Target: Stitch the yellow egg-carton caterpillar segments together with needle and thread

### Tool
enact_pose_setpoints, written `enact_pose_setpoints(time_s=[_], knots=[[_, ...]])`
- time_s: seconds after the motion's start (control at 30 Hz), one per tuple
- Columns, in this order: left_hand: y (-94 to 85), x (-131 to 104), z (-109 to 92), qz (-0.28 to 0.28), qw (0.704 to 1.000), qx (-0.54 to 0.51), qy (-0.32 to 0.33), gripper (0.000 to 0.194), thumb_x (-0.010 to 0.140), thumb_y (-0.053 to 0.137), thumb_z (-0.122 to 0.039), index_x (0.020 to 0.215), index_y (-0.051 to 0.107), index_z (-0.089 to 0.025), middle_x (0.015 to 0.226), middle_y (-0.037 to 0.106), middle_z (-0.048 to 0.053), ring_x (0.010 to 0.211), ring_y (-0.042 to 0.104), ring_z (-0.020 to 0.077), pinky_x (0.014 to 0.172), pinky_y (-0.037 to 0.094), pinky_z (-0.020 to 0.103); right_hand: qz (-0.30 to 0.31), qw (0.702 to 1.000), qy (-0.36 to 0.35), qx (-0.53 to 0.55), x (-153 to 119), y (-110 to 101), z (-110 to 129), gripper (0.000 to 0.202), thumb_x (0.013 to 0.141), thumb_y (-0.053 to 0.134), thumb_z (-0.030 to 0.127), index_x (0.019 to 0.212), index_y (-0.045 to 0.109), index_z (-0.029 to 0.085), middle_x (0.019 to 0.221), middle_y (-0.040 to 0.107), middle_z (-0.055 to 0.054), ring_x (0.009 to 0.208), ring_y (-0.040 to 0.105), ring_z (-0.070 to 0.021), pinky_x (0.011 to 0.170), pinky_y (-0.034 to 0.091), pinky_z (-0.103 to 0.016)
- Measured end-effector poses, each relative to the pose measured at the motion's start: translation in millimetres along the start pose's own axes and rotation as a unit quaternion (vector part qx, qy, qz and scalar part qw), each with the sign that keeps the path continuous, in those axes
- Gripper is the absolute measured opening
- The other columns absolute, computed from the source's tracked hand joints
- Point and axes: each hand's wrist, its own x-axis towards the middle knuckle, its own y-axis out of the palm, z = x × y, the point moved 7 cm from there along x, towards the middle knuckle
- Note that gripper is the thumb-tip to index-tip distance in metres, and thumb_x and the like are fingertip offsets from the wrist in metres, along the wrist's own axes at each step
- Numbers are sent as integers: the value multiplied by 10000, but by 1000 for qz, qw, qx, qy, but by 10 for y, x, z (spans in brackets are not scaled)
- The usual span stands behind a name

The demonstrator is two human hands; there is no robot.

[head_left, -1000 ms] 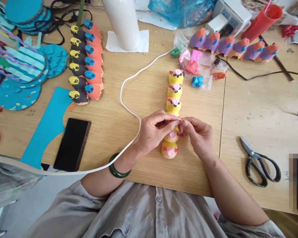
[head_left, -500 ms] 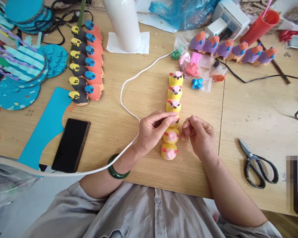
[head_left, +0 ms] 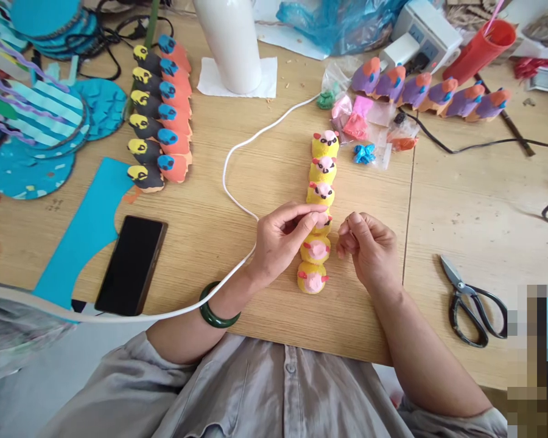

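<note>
A strip of yellow painted cups (head_left: 313, 278), like a row from an egg carton, runs lengthwise in front of me. Each cup has a pink face and red ears; those at the far end also bear black eye marks. My left hand (head_left: 281, 237) lies over the fourth cup from the far end, thumb and forefinger closed on its face and partly hiding it. Just right of the strip, clear of it, my right hand (head_left: 369, 246) is closed in a pinch. Whatever its fingertips hold is too small to make out.
Small bags of coloured clay (head_left: 358, 125) lie beyond the strip. Black-handled scissors (head_left: 468, 304) are at right, a phone (head_left: 131, 264) at left. A white cable (head_left: 226, 176) crosses my left forearm. Other painted strips (head_left: 176, 112), a white bottle (head_left: 231, 45) and a red cup (head_left: 479, 52) stand farther back.
My right hand has shifted very slightly, its fingers curled a bit tighter. The left hand stays on the same cup. The whole view has moved a little.
</note>
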Motion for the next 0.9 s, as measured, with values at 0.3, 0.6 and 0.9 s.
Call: enact_pose_setpoints(time_s=[0.3,0.6,0.9], knots=[[12,3,15,4,1000,-10,-13,149,978,738,-328,1009,836,-220,919,828,31,843,769,133,740,605,213,-28,999,3,17,15,-38,-5,405,834,855,564,678,723,214,538,440,66,459,383,-69,425,465,-211],[19,-9,40,8,1000,-3,-27,184,975,734,-358,1024,832,-210,959,833,41,879,774,142,784,615,228,-23,1000,-15,1,13,-47,-15,372,850,851,539,704,741,215,551,474,66,459,421,-63,457,484,-207],[13,-8,18,4,1000,3,-21,160,986,726,-327,1031,838,-222,958,833,34,883,780,140,766,614,222,-28,999,-20,-14,9,-74,-18,411,884,816,544,667,704,213,554,451,65,466,426,-72,464,492,-219]])
